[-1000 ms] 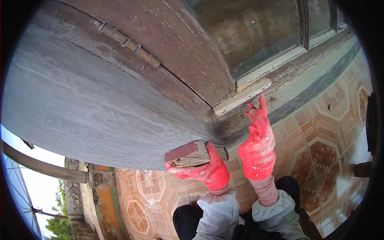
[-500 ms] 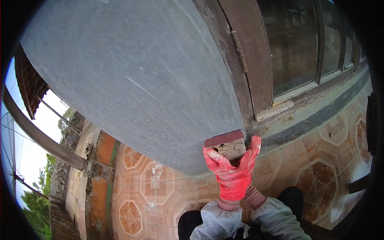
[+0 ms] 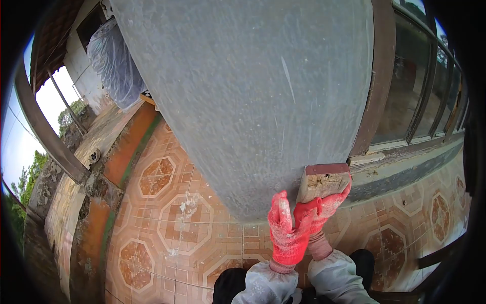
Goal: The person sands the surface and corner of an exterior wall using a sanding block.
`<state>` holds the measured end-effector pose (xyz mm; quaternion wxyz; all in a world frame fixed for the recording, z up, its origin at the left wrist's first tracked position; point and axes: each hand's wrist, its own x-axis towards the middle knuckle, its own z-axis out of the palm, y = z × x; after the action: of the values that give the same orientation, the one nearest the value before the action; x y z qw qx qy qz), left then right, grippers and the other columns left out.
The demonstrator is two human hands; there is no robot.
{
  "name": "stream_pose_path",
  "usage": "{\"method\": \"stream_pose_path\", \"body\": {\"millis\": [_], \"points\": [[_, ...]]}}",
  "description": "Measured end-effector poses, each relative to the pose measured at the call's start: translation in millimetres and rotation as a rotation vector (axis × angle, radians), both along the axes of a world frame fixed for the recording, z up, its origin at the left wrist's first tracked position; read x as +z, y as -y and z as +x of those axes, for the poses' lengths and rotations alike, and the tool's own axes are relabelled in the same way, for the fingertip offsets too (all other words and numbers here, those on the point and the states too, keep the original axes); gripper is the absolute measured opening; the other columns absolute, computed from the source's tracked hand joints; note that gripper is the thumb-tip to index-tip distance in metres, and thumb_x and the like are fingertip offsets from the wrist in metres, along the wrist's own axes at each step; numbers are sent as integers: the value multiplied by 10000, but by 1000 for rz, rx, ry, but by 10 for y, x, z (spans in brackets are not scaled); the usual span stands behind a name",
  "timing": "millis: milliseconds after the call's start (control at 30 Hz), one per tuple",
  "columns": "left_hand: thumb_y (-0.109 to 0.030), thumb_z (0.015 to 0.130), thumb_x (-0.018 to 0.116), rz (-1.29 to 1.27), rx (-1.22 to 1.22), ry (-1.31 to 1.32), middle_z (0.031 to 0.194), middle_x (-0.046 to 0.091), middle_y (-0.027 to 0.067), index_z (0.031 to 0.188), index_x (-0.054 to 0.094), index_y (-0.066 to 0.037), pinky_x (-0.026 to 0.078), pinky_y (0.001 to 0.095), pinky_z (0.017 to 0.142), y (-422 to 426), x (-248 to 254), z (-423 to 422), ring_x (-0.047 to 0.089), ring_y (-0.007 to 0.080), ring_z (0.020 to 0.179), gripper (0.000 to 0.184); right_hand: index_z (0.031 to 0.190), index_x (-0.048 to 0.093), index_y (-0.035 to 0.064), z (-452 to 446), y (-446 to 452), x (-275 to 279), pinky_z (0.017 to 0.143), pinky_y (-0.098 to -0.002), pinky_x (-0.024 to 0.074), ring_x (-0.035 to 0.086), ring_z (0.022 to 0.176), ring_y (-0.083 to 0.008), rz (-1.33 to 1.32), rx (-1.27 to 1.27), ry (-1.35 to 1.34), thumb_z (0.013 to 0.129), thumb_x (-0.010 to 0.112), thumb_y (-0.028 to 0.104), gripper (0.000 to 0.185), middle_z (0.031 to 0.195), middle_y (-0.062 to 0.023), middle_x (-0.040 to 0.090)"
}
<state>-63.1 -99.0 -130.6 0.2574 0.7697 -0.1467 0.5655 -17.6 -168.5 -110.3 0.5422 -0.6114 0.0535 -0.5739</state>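
Note:
A wooden sanding block (image 3: 324, 186) with a reddish-brown sandpaper face (image 3: 327, 169) is held at the lower right part of the grey wall (image 3: 253, 101), close to the door frame. My right hand (image 3: 331, 203), in a red dusty glove, grips the block from below and its right side. Just left of it, my left hand (image 3: 287, 230), gloved the same way, has its fingers apart and pointing up. It overlaps the right hand near the block's lower edge. Pale scratch marks show on the wall above.
A brown wooden frame with glass panes (image 3: 405, 76) borders the wall on the right. Patterned floor tiles (image 3: 185, 223) with white specks lie below. At left are a low orange ledge (image 3: 96, 228) and a plastic-wrapped bundle (image 3: 114, 63). A dark bar stands at lower right.
The block has moved right in view, toward the door frame, as the view turned. My left hand has come off the block's left side and opened; the right hand still holds it.

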Motion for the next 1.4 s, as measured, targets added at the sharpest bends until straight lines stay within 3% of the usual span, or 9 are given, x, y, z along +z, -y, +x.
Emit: {"method": "stream_pose_path", "body": {"millis": [67,167,500,767,867,1033,1133,1200,1400], "points": [[74,781,772,-433,-286,-289,1371,519,198,1434,466,-148,527,436,911,-253,-172,-228,604,365,1123,755,1538,272,59,5,90,499,1120,-381,361,450,1329,-262,-56,-71,-28,780,766,271,929,1456,-124,406],[26,777,788,-398,-172,-294,1234,635,171,1380,509,-46,540,422,895,-474,-789,-326,635,356,1071,669,1547,270,64,89,311,902,1133,-377,340,440,1338,-254,-198,-224,-43,776,760,261,934,1468,-106,403],[38,772,789,-335,-350,-275,1167,683,174,1326,545,-68,562,424,852,-537,-951,-418,674,362,1032,615,1568,235,84,-101,27,32,1154,-378,317,420,1347,-241,-109,5,-77,762,689,113,925,1470,-99,388],[106,786,729,-471,-368,-341,1157,670,132,1282,585,-56,532,385,910,-669,-607,-599,661,302,1038,541,1553,260,104,307,788,421,1134,-358,358,437,1342,-229,-66,168,18,832,615,35,806,1445,-93,416],[108,791,723,-483,-395,-341,1155,669,134,1288,583,-57,533,384,913,-730,-621,-660,662,298,1039,542,1561,245,83,416,1084,47,1149,-363,349,436,1359,-239,-472,23,-338,886,554,24,744,1473,-114,409],[105,780,729,-530,-385,-285,1148,669,137,1274,598,-60,542,383,898,-669,-1002,-543,670,290,1022,537,1554,242,33,-63,125,-476,1174,-373,317,422,1383,-286,-297,-199,-78,869,566,34,757,1503,-149,390],[31,778,781,-523,-323,-297,1137,702,156,1276,595,-45,553,427,865,-711,-1097,-508,677,337,1008,537,1566,217,39,-105,310,-848,1165,-387,326,414,1390,-301,-405,-351,-381,859,561,-7,788,1514,-169,372],[25,780,779,-530,-311,-425,1136,703,148,1265,605,-45,550,421,868,-761,-1040,-521,675,334,1009,520,1538,292,23,-2,517,-740,1132,-414,366,456,1351,-334,-230,-114,-132,867,571,-7,727,1485,-196,422],[86,811,710,-555,-292,-378,1147,661,130,1297,596,-63,542,379,901,-767,-1037,-469,674,273,1024,521,1425,475,25,268,1210,-442,1017,-415,469,564,1222,-293,-1063,-727,-488,922,583,77,517,1389,-175,548]]}}
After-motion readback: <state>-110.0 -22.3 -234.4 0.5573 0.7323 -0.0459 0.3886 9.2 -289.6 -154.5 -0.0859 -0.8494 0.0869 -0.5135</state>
